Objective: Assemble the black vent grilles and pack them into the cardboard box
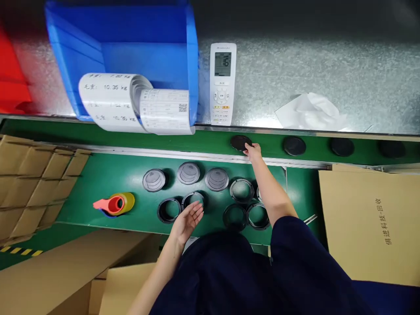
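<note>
My right hand (253,151) reaches out to the green conveyor strip (131,135) and its fingers close on the edge of a black round cap (239,141). My left hand (187,218) hovers open, palm up, over the green work mat (108,175), just beside a black ring (192,199). Three grey domed caps (188,173) lie in a row behind it. More black rings (242,190) lie under my right forearm. Further black caps (294,145) sit along the strip to the right.
A blue bin (131,43) with rolled paper labels (111,100) stands on the metal shelf, next to a white remote control (222,83) and a crumpled tissue (310,111). A yellow-and-red tape dispenser (114,204) lies at left. Cardboard boxes (370,223) flank both sides.
</note>
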